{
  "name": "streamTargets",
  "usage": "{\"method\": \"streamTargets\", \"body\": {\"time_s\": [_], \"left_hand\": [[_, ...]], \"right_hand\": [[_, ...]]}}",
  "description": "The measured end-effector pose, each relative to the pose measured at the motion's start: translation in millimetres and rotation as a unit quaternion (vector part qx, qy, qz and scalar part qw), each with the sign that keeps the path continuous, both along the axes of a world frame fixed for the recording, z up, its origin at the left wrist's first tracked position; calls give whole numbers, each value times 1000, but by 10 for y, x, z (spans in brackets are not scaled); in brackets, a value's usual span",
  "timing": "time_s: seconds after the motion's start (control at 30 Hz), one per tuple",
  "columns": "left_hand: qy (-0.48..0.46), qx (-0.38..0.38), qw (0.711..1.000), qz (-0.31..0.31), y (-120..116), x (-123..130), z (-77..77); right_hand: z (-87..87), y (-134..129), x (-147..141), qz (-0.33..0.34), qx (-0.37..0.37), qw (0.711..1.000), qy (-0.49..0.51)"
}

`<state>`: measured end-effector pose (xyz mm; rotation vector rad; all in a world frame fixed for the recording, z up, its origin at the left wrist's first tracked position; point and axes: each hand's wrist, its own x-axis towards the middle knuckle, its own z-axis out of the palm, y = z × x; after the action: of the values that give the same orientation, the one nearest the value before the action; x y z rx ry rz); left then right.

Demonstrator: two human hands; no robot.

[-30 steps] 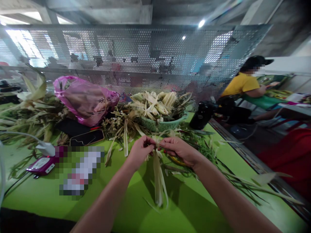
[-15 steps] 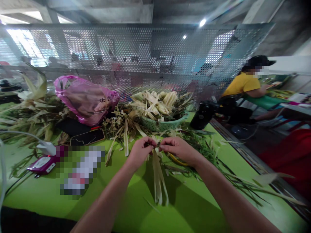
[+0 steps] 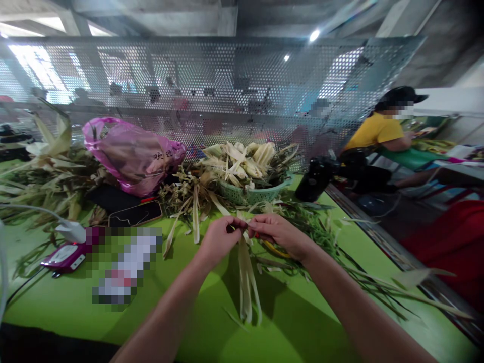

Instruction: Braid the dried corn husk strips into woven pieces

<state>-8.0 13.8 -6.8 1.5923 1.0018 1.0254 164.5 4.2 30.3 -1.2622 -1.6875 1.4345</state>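
Observation:
Strips of pale corn husk hang down from between my two hands over the green table. Thumb and fingers of my left hand pinch the top of the husk strips. Close beside it, my right hand is closed in a pinch at the same spot; the fingertips of both hands nearly meet. What exactly lies between the right fingertips is hidden. A yellow-handled tool lies partly under my right hand. Behind the hands stands a green basket heaped with dried corn husks.
A pink plastic bag, a phone and a purple power strip are at the left. Green plant strips and a black bottle are at the right. A perforated metal screen rises behind. A person in yellow sits beyond.
The fingers of both hands have closed in tighter at the top of the husk strips. The right fingers are more curled. The strips hang in nearly the same place.

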Motion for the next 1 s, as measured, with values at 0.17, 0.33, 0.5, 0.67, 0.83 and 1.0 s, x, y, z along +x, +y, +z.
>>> {"method": "streamTargets", "body": {"time_s": [0.17,0.33,0.5,0.67,0.83,1.0], "left_hand": [[-22,-19,1000,-4,5,3,-2],[-62,-30,998,13,29,-10,-11],[-132,-72,989,10,50,-30,-8],[-137,-62,989,9,57,-27,-13],[-124,-34,992,9,69,-8,-54],[-107,-14,994,5,64,-10,-51]], "right_hand": [[-14,3,10,-11,6,1000,-3],[1,21,41,-39,25,999,-19],[-10,40,59,-44,66,995,-61],[-4,8,12,-82,170,979,-70],[6,-65,-44,-123,228,964,-61],[-69,-91,-122,-102,227,964,-96]]}}
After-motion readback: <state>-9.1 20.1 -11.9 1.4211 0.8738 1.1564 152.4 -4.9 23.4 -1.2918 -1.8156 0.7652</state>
